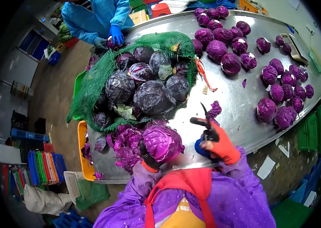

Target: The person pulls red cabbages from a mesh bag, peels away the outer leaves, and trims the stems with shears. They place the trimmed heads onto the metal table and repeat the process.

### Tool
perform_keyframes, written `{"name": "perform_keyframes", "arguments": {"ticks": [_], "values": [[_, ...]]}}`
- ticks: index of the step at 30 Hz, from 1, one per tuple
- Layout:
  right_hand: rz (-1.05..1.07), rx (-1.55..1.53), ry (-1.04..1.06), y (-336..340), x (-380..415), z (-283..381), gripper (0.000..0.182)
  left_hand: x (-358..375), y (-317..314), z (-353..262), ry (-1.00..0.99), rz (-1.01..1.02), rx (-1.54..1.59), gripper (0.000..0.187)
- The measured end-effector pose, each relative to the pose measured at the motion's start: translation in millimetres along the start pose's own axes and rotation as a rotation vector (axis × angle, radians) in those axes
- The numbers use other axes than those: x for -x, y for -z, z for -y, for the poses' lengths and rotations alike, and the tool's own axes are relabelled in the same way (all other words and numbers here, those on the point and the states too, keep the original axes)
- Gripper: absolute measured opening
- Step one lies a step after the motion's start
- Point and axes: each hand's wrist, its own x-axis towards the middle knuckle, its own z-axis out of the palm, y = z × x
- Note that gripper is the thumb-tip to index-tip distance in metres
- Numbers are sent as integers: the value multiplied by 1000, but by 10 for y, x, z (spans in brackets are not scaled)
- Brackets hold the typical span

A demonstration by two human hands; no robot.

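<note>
My left hand, in a black-and-orange glove, is closed against the side of a peeled red cabbage at the table's near edge. To its right, my right hand, gloved alike, grips a knife whose dark, narrow blade points away from me. The knife's handle is hidden in the fingers. Beside the cabbage lies a heap of loose purple leaves. Just beyond is a green mesh bag, spread open around several dark, unpeeled cabbages. A blue object partly shows beneath my right hand.
Several peeled cabbages stand across the right of the metal table, near a scale. At the far left, a person in blue holds a cabbage. Yellow and green crates adjoin the table's left edge.
</note>
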Motion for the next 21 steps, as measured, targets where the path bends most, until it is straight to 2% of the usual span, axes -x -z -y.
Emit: {"name": "perform_keyframes", "arguments": {"ticks": [1,2,3,4,5,7,8,9,11,12,14,15,17,19,20,21], "values": [[39,74,88,-111,-94,9,71,-19,7,17,30,23,42,75],[71,145,179,-221,-190,18,71,-54,435,43,67,109,193,69],[87,277,336,-267,-287,-63,71,-73,550,39,98,140,221,70],[70,373,340,-334,-325,46,67,-92,661,36,131,170,248,70],[36,446,304,-365,-374,27,50,-107,632,3,155,142,152,77],[-19,473,278,-334,-464,-48,33,-135,580,-43,195,84,-39,93],[-62,431,222,-335,-505,-76,23,-129,458,-12,224,112,31,92],[-91,460,309,-322,-557,-154,20,-116,234,52,252,139,100,92],[-75,392,179,-307,-586,-121,19,-109,-78,152,307,201,233,92],[-114,230,107,-289,-615,-132,20,-149,167,186,363,154,103,74],[-199,-206,-76,-160,-657,-163,24,-137,442,331,518,131,351,65],[-293,-301,-94,-50,-709,-213,27,-92,71,392,604,155,732,73],[-307,-261,-22,112,-662,-195,27,-75,42,377,606,93,763,70],[-274,-7,9,109,-584,-211,31,-43,47,358,599,69,759,69],[-228,76,49,132,-574,-337,32,-40,70,354,614,77,764,68],[-182,160,89,142,-568,-433,33,-56,78,375,638,167,803,67]]}}
